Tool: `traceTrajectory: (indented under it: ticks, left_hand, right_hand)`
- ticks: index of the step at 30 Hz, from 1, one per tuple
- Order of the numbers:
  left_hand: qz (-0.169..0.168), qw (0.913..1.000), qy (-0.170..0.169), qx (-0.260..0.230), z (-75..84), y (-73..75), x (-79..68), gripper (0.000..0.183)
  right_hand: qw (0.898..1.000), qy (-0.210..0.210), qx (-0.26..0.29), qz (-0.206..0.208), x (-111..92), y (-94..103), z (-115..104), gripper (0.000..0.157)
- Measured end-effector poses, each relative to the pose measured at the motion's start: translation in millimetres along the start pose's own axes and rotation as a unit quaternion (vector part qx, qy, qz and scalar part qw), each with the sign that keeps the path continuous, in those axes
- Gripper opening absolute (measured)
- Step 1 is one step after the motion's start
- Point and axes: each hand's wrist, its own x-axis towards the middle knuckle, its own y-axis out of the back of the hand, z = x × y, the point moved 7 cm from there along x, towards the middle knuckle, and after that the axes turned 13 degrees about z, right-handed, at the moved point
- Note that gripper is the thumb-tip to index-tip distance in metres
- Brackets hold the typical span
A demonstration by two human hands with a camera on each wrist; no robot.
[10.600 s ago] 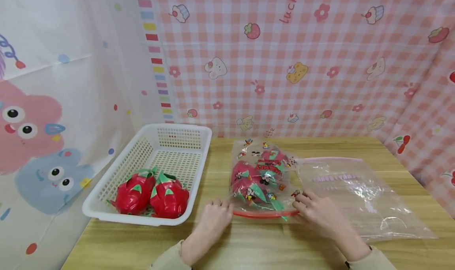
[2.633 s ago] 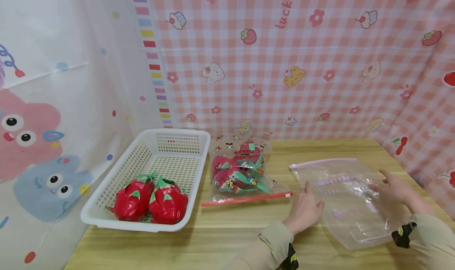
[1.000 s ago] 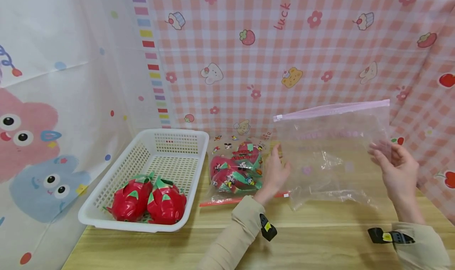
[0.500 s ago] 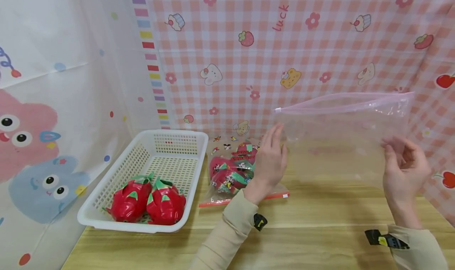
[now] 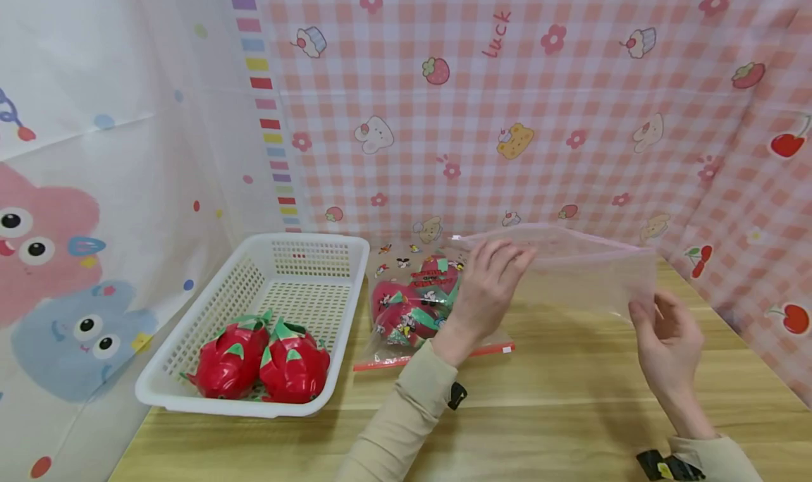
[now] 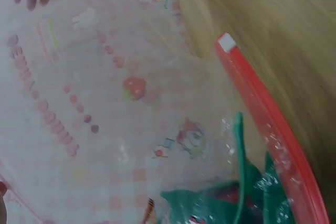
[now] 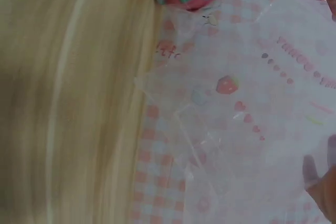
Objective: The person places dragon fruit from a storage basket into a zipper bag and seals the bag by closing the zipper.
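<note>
Checked pink-and-white cloth [image 5: 539, 87] hangs behind a wood-grain counter [image 5: 552, 418], which carries fruit and bags at differing stages. At left, a white slotted basket [image 5: 216, 404] holds two dragon fruits [image 5: 230, 361], side by side at its near end, both unbagged. Just right of it, a clear printed bag [image 5: 415, 309] with a red closing strip [image 5: 380, 366] lies flat with similar fruits inside; their number, and whether the strip is sealed, cannot be told. That portion may be judged done. The left hand [image 5: 485, 295] passes in front of this bag to the left part of a pink-edged bag [image 5: 571, 274]; its fingers are lightly bent at the mouth, and whether they pinch it cannot be told. The pink-edged bag is held above the counter, slider [image 5: 456, 238] at its left end, mouth parted, no contents visible. At right, the right hand [image 5: 669, 341] pinches the bag's side between thumb and fingers. By judgement, filling this second bag is left.
</note>
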Motion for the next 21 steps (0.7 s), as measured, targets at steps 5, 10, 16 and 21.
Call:
traceTrajectory:
  ticks: [5,10,16,21]
  left_hand:
    - [0.004,0.9996,-0.025,-0.014,-2.8,3.2,-15.1,0.021]
    - [0.001,0.9976,-0.055,-0.041,-5.7,4.5,-28.9,0.019]
    - [0.015,0.9949,-0.088,-0.046,-4.6,8.5,-38.8,0.017]
    - [0.009,0.9935,-0.101,-0.053,-4.1,11.0,-42.0,0.02]
  right_hand:
    - [0.986,0.01,-0.077,-0.147,-4.7,-9.0,-6.2,0.06]
    - [0.924,-0.05,-0.253,-0.283,11.6,-30.1,-11.3,0.054]
    - [0.837,-0.114,-0.354,-0.401,16.4,-83.4,-11.4,0.034]
    - [0.775,-0.097,-0.404,-0.477,-0.8,-122.7,-4.5,0.05]
